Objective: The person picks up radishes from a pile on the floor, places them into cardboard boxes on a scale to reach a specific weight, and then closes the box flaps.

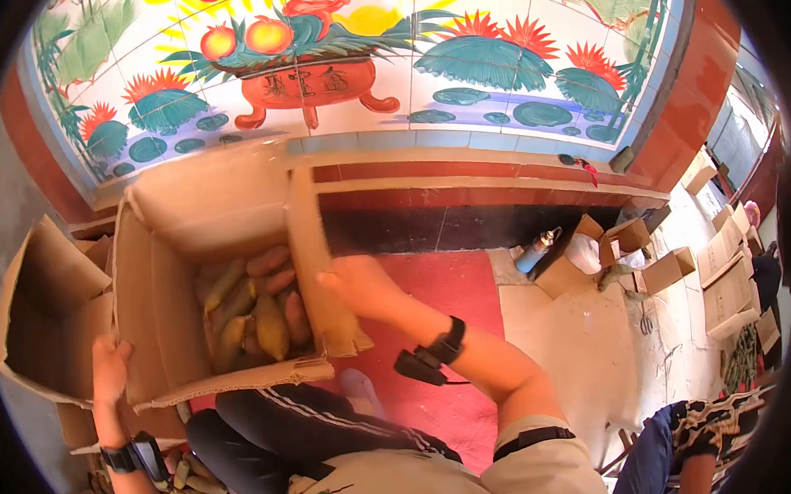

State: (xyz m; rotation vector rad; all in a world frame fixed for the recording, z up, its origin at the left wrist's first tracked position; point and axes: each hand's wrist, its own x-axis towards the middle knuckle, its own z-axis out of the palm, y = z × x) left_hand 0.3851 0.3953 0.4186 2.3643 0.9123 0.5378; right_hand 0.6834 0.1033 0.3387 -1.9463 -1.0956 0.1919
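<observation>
An open cardboard box (155, 293) is tilted toward me above my knees. Inside lie several elongated yellow-green and pinkish tubers (271, 327), heaped at its lower end. My left hand (110, 370) grips the box at its left side, fingers curled. On the other side my right hand (358, 288) is closed on the right flap (312, 259); its fingertips are partly hidden and a little blurred. Both wrists carry black strapped devices.
Another open box (49, 306) stands left of the held one. More long produce (199, 490) lies at lower left. A red mat (443, 324) covers the floor. Opened boxes (625, 237) and a bottle (537, 251) are at right. Another person (687, 446) is at lower right.
</observation>
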